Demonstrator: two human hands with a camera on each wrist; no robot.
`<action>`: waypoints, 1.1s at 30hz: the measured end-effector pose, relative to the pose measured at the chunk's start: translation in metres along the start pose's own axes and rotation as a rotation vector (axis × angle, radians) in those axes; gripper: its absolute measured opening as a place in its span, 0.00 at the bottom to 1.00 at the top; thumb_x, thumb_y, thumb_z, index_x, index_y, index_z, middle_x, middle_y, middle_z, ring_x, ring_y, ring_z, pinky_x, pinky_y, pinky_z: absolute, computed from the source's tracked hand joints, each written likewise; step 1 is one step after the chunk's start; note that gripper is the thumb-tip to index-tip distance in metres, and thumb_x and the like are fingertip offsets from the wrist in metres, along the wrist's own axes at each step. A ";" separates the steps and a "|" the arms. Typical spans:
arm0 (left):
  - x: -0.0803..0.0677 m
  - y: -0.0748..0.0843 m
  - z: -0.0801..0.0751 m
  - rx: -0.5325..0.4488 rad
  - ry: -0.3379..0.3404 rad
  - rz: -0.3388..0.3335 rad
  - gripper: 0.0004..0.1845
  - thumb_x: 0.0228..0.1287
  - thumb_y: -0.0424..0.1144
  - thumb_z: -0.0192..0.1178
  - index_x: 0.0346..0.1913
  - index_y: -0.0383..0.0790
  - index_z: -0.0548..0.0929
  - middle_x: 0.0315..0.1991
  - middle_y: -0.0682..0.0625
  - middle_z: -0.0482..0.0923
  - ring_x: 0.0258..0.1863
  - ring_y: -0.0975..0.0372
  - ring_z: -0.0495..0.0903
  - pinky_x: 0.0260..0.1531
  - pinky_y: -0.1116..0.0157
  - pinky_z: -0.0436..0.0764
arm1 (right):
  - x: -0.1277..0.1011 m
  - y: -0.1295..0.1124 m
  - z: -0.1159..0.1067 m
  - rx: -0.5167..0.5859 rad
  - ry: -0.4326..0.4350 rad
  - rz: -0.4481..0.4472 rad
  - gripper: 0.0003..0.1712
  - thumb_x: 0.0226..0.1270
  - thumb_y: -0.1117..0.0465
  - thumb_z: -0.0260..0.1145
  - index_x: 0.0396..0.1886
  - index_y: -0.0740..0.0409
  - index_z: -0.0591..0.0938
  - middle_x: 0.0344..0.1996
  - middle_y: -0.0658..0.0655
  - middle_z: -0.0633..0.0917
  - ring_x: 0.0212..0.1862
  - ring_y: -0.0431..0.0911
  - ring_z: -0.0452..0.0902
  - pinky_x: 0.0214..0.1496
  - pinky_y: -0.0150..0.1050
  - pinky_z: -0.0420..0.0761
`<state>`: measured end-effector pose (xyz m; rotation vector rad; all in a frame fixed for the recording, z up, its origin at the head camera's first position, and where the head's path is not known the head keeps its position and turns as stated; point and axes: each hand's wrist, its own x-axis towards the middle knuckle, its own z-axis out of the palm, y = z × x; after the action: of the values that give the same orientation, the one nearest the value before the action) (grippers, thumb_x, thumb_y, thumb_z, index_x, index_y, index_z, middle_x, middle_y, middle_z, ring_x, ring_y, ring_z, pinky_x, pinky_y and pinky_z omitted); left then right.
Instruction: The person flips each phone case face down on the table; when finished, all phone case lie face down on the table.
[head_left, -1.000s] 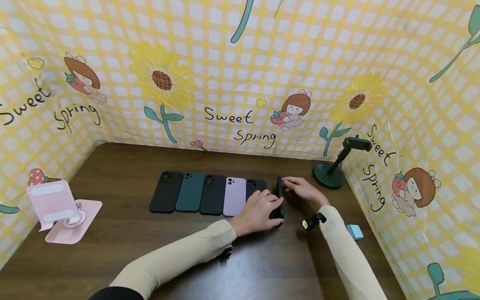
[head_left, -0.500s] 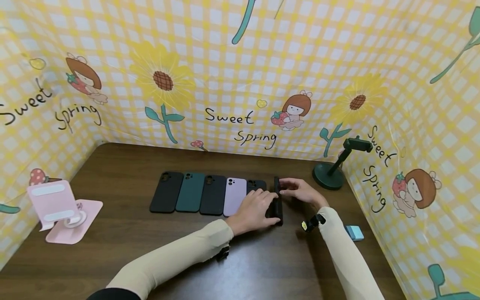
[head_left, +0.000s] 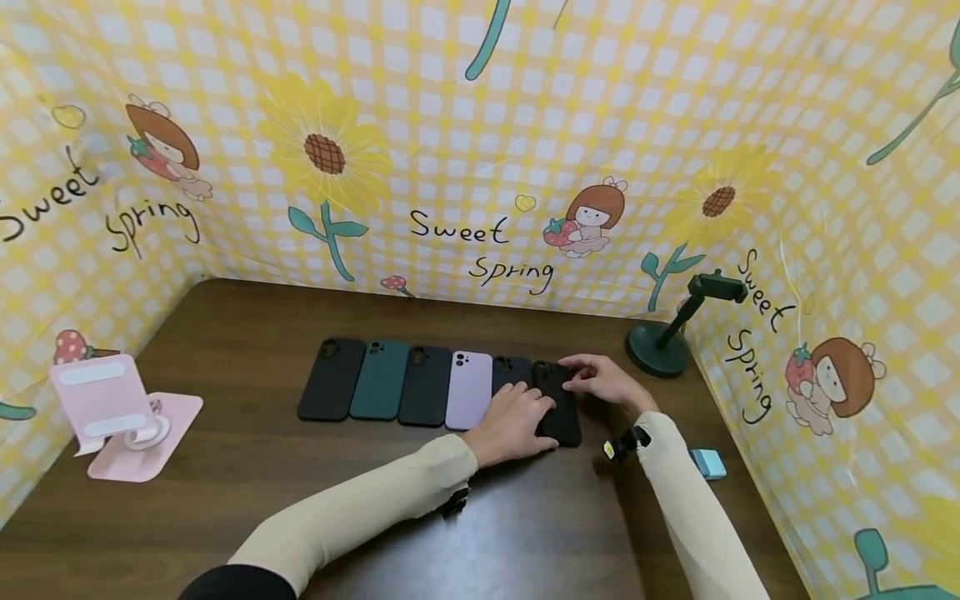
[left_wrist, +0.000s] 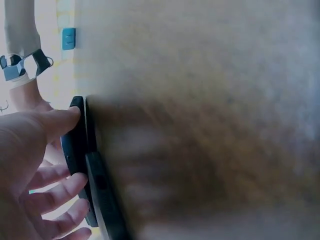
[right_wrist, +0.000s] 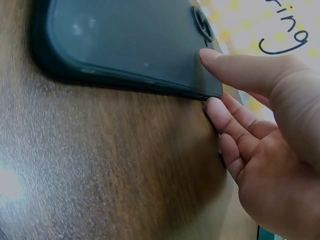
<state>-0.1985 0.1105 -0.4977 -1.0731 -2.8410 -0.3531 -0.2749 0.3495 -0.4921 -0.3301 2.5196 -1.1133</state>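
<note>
Looking down, head view: I see both hands on the black phone case (head_left: 558,403), which lies flat on the table (head_left: 247,492) at the right end of the row of cases (head_left: 405,393).
Left hand, head view: my left hand (head_left: 517,421) lies over the case's near left edge, fingers fairly straight, pressing rather than gripping.
Right hand, head view: my right hand (head_left: 603,381) touches the far right corner with its fingertips.
Left wrist view: blurred; the thumb (left_wrist: 60,120) rests on the case's edge, and I cannot tell how the other fingers grip.
Right wrist view: the forefinger (right_wrist: 235,70) lies on top near the camera hole, the other fingers (right_wrist: 225,117) against the rim, a light pinch.
Step, as I judge it: squaring this case into line beside its neighbour.
Next move, my guess: a small nudge left, then lifting both hands off.
Elsewhere: pink stand (head_left: 120,417) at left, dark green stand (head_left: 667,333) at right.
</note>
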 end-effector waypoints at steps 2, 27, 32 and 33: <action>0.001 0.000 0.001 0.012 -0.022 -0.003 0.31 0.61 0.66 0.67 0.60 0.51 0.85 0.55 0.52 0.85 0.52 0.56 0.80 0.52 0.58 0.77 | 0.000 0.001 0.000 -0.008 -0.003 0.002 0.27 0.71 0.60 0.70 0.68 0.57 0.78 0.40 0.60 0.86 0.38 0.47 0.77 0.41 0.38 0.76; 0.005 -0.003 0.000 0.099 -0.117 0.083 0.31 0.64 0.62 0.67 0.66 0.52 0.83 0.54 0.52 0.79 0.51 0.59 0.75 0.50 0.62 0.77 | -0.004 -0.001 0.004 -0.070 0.055 -0.026 0.25 0.72 0.62 0.68 0.67 0.60 0.79 0.63 0.67 0.75 0.41 0.48 0.82 0.42 0.38 0.79; 0.006 -0.005 -0.001 0.099 -0.127 0.105 0.29 0.66 0.60 0.67 0.65 0.52 0.83 0.55 0.51 0.79 0.51 0.58 0.75 0.51 0.61 0.77 | -0.005 -0.003 0.006 -0.089 0.065 -0.056 0.24 0.71 0.62 0.69 0.65 0.61 0.81 0.62 0.68 0.76 0.42 0.48 0.81 0.42 0.39 0.79; 0.005 -0.006 -0.001 0.088 -0.133 0.106 0.29 0.66 0.60 0.66 0.66 0.52 0.83 0.55 0.51 0.79 0.52 0.58 0.75 0.51 0.61 0.77 | -0.005 -0.003 0.007 -0.095 0.068 -0.060 0.24 0.71 0.62 0.69 0.65 0.61 0.81 0.61 0.68 0.76 0.41 0.49 0.81 0.42 0.39 0.79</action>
<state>-0.2065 0.1093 -0.4973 -1.2677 -2.8662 -0.1530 -0.2675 0.3447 -0.4928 -0.4015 2.6447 -1.0449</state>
